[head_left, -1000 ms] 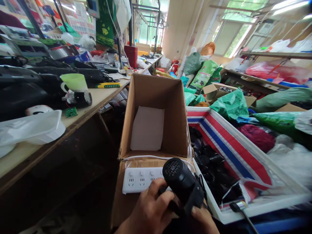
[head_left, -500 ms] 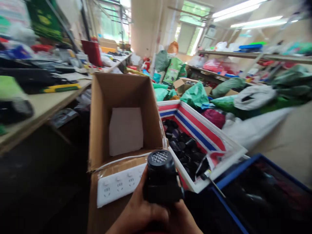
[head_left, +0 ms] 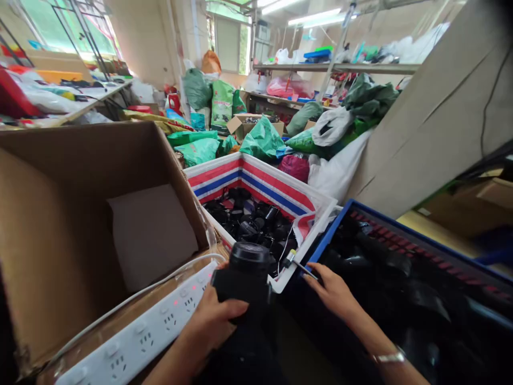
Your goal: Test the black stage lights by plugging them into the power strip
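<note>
Black plastic gadget [head_left: 242,280] looks light and stiff, so grip its fat body, as the left hand [head_left: 212,318] does, while the right hand [head_left: 332,291] touches a thin yellow-handled tool [head_left: 300,267].

An open cardboard box [head_left: 52,224] stands to the left, a power strip [head_left: 140,334] lying along its near flap; right of it sits a crate [head_left: 244,171] of black parts [head_left: 248,230], with a bin [head_left: 352,224] just beside it and sacks [head_left: 260,140] piled behind.
</note>
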Tool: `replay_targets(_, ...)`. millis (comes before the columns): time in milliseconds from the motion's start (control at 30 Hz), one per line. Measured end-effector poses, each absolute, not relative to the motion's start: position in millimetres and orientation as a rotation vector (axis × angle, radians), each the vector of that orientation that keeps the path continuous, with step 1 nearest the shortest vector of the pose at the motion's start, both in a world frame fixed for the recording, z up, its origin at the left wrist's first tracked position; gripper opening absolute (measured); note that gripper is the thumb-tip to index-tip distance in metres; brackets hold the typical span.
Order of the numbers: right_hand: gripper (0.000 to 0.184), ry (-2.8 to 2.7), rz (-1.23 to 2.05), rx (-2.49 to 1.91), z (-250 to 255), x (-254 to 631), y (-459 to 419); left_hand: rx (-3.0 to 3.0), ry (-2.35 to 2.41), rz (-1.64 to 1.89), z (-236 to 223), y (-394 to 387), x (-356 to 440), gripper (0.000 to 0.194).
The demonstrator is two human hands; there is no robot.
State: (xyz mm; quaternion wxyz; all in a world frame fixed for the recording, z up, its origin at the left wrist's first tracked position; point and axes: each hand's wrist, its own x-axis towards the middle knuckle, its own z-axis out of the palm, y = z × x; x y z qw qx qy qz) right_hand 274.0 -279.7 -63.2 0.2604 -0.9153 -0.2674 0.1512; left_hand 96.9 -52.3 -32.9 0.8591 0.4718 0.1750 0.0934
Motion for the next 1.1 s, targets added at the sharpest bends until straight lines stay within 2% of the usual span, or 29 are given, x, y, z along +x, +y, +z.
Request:
replay_targets(100, 0.046, -0.604, 0.386, -2.592, -115.9, 311.0, -291.5, 0.893, 0.456, 0.074, -39.2, -70.3, 114.6, 0.048)
replay_targets(233, 0.045, -0.643, 0.421, -2.520, -144.3, 317.0, -306.5, 0.842, 0.556, 0.020, -47.7, -92.2, 139.3, 0.070)
replay_targets(300, 0.042, -0.650, 0.463, -2.430, -139.6, 313.0, -314.2, 0.874, 0.587, -0.056, -55.5, -100.4, 151.5, 0.072)
replay_targets(467, 0.039, -0.505, 0.514, -2.238, -106.4, 297.6, -337.5, 0.974, 0.662, -0.189, -83.5, -122.0, 179.8, 0.057)
replay_targets(600, 0.034, -0.290, 0.633, -2.100, -87.6, 281.6, -357.2, 1.003, 0.638, -0.244, -100.6, -139.2, 201.5, 0.061)
replay_targets(667, 0.040, -0.161, 0.676, -2.055, -83.6, 276.0, -364.5, 1.033, 0.629, -0.265, -107.4, -144.6, 210.8, 0.060)
replay_targets(800, 0.054, -0.106, 0.423, -2.199, -75.1, 271.7, -371.7, 1.125, 0.607, -0.290, -119.4, -149.7, 221.6, 0.053)
replay_targets(967, 0.045, -0.292, 0.187, -2.275, -55.9, 271.4, -370.8, 1.185, 0.566, -0.276, -127.9, -155.1, 220.2, 0.057)
replay_targets(1100, 0.046, -0.540, -0.024, -2.412, -62.7, 269.0, -369.6, 1.203, 0.549, -0.258, -131.9, -159.5, 215.5, 0.050)
